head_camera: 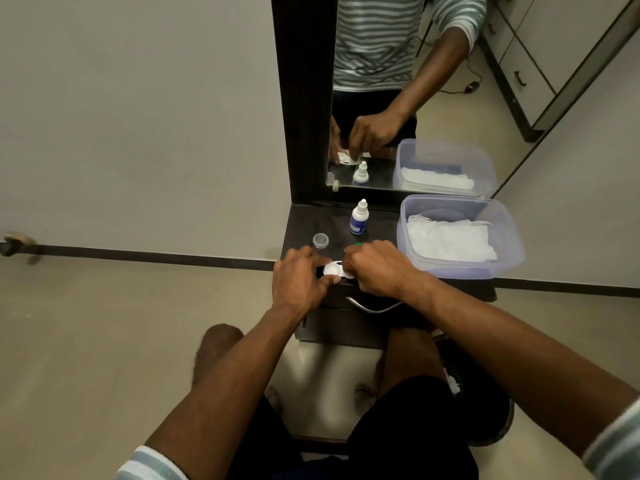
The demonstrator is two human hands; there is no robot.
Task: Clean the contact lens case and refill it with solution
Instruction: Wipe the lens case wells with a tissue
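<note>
Your left hand (300,278) pinches the white contact lens case (335,269) steady at the tabletop's (304,226) six o'clock edge, so your right hand (375,268), fingers curled over it, can apparently work one well, the solution bottle (359,218) standing near at twelve o'clock for refilling.

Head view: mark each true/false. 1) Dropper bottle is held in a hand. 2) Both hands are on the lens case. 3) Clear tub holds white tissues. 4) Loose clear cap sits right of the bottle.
1) False: the small white dropper bottle with blue label stands alone on the dark counter.
2) True: left hand and right hand grip the white contact lens case.
3) True: the clear plastic tub holds white tissues.
4) False: the small clear cap sits left of it.
</note>
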